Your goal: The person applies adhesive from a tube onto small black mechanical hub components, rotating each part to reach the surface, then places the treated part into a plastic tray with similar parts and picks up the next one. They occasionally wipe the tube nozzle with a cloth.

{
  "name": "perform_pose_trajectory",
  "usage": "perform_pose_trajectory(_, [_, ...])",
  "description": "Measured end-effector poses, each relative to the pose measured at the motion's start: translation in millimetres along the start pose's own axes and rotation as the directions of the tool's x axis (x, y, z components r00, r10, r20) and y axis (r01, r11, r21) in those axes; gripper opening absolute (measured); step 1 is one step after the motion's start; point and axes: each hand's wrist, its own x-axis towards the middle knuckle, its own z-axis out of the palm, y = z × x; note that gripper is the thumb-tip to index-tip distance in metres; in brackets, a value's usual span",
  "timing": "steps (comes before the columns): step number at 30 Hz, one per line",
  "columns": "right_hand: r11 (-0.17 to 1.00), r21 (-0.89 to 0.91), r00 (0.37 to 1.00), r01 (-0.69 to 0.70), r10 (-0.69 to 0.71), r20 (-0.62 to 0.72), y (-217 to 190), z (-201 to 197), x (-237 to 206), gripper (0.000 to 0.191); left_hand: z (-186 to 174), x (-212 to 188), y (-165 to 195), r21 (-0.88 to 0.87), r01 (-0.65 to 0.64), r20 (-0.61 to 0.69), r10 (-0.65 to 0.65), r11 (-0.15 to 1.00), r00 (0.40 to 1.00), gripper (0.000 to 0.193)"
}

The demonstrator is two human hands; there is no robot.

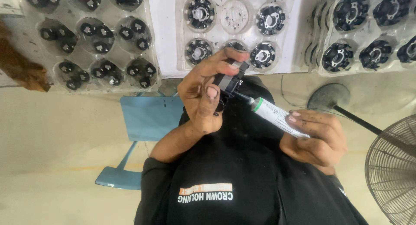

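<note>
Black plastic part sits pinched in the fingers of the left hand, above the lap. Right hand grips a white tube, its nozzle touching the part. Trays of black parts lie on the table.

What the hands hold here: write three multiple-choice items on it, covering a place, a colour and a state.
1. The white plastic tube's nozzle meets:
A. the small black part
B. the wire fan
C. the blue stool
2. The tube's collar is:
A. red
B. green
C. yellow
3. The right hand is:
A. spread flat
B. closed round the tube
C. resting on a tray

Key: 1 A, the tip reaches the small black part pinched in the left hand; 2 B, a green collar shows; 3 B, the right hand wraps the tube.
</note>
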Motion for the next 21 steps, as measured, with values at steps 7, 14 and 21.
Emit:
perform_pose_trajectory(7, [1.0,-0.019,0.997,-0.019,0.02,0.077,2,-4,5,0.042,-5,3,-6,-0.041,0.009,-0.003,-0.01,0.999,1.0,0.038])
perform_pose_trajectory(14, [0.998,-0.04,0.998,-0.038,0.039,0.045,4,1,6,0.04,-9,3,-14,-0.245,0.079,-0.095,-0.105,0.966,0.99,0.041])
perform_pose_trajectory(21, [0.997,-0.037,0.992,-0.073,0.076,0.105,6,-3,4,0.039,-4,0,-29,-0.657,0.11,-0.164,-0.285,0.745,0.944,0.042])
